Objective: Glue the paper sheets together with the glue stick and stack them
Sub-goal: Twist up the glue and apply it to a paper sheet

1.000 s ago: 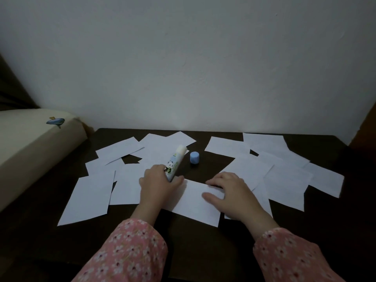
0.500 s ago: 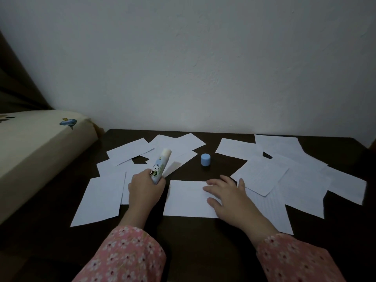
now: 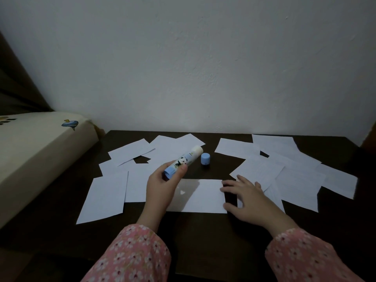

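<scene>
The left hand [image 3: 162, 186] holds the glue stick [image 3: 183, 162] — fingers curled round its blue base end, uncapped tip pointing away, raised off the paper. The right hand [image 3: 247, 197] lies flat, fingers spread, pressing the right edge of the centre sheet [image 3: 203, 197] to the bench [image 3: 203, 237]. Loose sheets [image 3: 103, 198] lie scattered beyond both sets of fingers. The cap [image 3: 205, 158] stands just past the stick's tip. The paper looks thin and floppy, likely to slide or wrinkle — pin it near an edge.

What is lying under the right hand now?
The right hand rests with spread fingers on the right edge of the center paper sheet, with dark table beside it. What its palm covers is hidden.
</scene>
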`<control>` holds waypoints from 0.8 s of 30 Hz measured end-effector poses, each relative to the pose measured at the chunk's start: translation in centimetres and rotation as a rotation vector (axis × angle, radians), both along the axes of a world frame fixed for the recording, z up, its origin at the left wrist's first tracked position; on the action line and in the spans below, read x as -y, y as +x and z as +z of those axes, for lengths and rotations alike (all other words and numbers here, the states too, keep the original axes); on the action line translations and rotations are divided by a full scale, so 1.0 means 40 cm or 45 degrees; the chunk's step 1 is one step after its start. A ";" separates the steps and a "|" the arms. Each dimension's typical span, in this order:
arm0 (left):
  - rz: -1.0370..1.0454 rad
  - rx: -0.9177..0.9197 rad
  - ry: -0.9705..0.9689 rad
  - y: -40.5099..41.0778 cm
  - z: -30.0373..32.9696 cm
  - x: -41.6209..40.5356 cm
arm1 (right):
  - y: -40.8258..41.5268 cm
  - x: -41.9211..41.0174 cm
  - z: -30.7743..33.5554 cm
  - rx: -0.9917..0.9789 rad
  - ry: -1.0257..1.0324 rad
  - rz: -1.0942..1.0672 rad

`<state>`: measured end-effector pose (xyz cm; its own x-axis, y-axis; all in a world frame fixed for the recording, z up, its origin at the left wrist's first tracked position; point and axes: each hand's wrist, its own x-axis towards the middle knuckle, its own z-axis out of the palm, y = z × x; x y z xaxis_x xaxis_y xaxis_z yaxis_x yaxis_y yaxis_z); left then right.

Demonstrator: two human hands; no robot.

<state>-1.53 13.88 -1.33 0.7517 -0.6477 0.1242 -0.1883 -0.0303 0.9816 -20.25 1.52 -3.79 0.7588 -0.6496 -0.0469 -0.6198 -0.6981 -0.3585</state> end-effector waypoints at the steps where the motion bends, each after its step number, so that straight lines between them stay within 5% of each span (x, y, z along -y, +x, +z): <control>1: 0.005 -0.097 -0.058 -0.006 0.003 0.001 | 0.001 -0.002 -0.002 0.002 0.004 -0.014; 7: -0.174 -0.349 -0.047 -0.045 0.010 0.027 | 0.012 -0.008 -0.014 0.086 0.051 -0.023; 13: -0.460 -0.048 0.265 -0.073 0.001 0.027 | 0.019 -0.001 -0.031 0.051 -0.003 0.011; 24: -0.504 0.401 0.220 -0.080 -0.006 0.034 | 0.017 -0.002 -0.032 -0.033 -0.024 0.056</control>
<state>-4.73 12.52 -1.59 0.3895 -0.9051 0.1706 -0.5028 -0.0538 0.8627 -19.57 1.58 -5.07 0.7853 -0.6167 -0.0548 -0.5973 -0.7313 -0.3294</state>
